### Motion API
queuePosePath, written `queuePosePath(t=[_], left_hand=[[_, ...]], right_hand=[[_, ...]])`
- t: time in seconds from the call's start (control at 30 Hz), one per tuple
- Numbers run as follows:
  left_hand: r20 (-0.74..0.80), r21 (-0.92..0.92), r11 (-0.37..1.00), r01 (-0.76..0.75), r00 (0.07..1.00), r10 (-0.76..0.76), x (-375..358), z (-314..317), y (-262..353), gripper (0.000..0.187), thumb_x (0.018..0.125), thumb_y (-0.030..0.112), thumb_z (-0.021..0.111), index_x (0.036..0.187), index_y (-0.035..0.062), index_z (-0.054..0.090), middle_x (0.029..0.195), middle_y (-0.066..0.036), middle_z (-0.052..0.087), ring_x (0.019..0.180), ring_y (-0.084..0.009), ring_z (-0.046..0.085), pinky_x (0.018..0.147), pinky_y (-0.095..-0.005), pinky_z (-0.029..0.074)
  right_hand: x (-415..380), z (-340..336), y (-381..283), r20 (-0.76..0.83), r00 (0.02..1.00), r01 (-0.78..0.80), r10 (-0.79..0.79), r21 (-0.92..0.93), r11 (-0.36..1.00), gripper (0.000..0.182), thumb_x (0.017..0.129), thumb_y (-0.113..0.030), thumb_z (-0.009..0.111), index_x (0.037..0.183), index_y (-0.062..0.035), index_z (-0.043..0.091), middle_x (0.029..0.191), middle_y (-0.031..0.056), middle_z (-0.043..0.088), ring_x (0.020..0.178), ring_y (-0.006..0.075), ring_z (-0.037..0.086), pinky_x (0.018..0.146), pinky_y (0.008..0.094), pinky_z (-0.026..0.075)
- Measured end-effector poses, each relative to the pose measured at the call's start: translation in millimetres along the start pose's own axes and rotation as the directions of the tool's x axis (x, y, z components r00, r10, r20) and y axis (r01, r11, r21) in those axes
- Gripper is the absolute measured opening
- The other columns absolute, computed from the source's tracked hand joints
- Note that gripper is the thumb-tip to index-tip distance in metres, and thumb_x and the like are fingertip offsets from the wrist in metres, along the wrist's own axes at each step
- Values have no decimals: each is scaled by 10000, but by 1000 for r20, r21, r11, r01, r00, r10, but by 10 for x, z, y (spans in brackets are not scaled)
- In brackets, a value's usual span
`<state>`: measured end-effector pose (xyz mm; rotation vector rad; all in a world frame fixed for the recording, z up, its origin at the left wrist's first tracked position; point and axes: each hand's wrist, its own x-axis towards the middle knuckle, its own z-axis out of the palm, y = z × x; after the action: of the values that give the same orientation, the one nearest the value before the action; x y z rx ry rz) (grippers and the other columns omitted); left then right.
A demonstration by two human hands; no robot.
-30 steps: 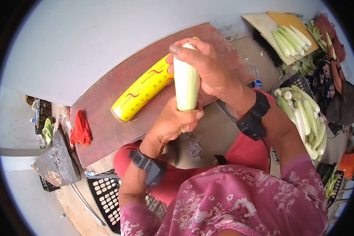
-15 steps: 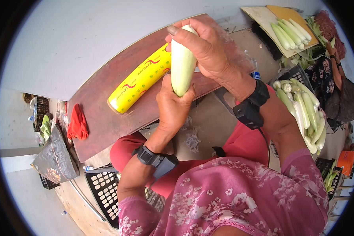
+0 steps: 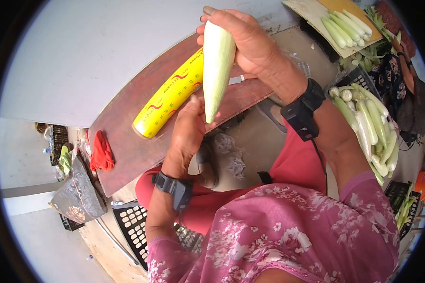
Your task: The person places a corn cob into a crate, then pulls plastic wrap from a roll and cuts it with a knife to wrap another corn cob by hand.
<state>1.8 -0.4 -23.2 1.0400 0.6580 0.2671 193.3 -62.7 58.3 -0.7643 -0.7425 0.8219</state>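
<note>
A tapered ear of corn (image 3: 217, 66) in its smooth, pale green husk stands tilted with its narrow tip pointing down toward me. My right hand (image 3: 255, 45) is closed around the thick upper end, thumb across the top. At the tip is my left hand (image 3: 189, 125), its thumb lifted off the husk and its fingers partly hidden behind the tip. Behind the corn a yellow printed roll of film (image 3: 167, 99) lies on the reddish-brown board (image 3: 123, 144). A knife (image 3: 241, 79) with a pale blade lies on the board, just right of the corn.
Several husked ears (image 3: 370, 127) are heaped in a black crate on the right. More ears (image 3: 347, 28) lie on a flat board behind. Another person's arm (image 3: 403, 66) is at the far right. A red cloth (image 3: 101, 151) lies on the left; a black crate (image 3: 130, 231) stands below.
My left hand has loosened from the lower end and shifted left and down. My right hand has raised the corn slightly, baring its pointed tip. The knife has come into sight.
</note>
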Motion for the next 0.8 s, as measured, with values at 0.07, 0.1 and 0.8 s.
queuePosePath(t=[0.07,0.1,0.8], left_hand=[[63,-194,981,9,998,3,-84,158,169,611,974,568,327,1127,21,552,961,-78,624,813,-186,624,641,-283,502],[91,-210,978,12,996,7,-114,236,240,717,928,664,277,1148,30,532,941,-97,622,842,-198,616,644,-305,506],[-110,-166,949,-267,962,251,-1124,415,-195,215,827,123,710,973,75,559,666,46,478,485,-46,405,417,-210,310]], right_hand=[[-50,30,-6,18,999,-48,47,52,998,370,854,-270,676,1027,43,583,923,144,635,823,207,644,739,329,535],[-63,53,-14,33,997,-72,70,74,995,363,854,-263,674,1020,48,588,925,148,634,825,217,645,744,331,535],[-379,381,428,508,807,-345,302,-11,939,639,977,-478,428,1355,35,378,1242,210,541,1028,237,606,879,346,505]])
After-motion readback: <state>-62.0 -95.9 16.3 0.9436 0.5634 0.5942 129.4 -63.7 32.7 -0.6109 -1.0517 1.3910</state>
